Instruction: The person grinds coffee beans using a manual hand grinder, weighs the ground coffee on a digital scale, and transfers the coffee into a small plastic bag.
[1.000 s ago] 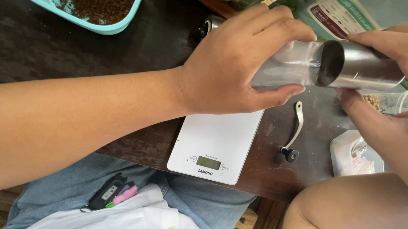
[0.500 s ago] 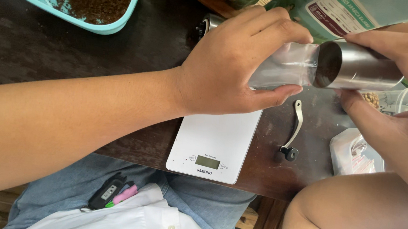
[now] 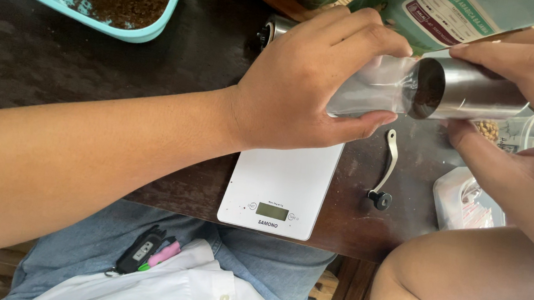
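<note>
Two hands over the tabletop's (image 3: pixel 65 79) near edge: left hand (image 3: pixel 303 83) fingers clamped on a clear cup (image 3: pixel 374 88), right hand (image 3: pixel 519 124) fingers wrapped round a steel grinder body (image 3: pixel 471 92), mouths meeting above the white scale (image 3: pixel 283 182). Risk: misaligned rims would spill grounds onto scale or the loose crank handle (image 3: pixel 386 171).

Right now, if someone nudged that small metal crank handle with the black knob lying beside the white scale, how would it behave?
The small metal crank handle looks like thin, rigid metal, so it would probably stay stiff and feel light. Lying flat on the dark wooden table, it would likely slide or pivot rather than roll. Its black knob may drag and act as the pivot.
</note>
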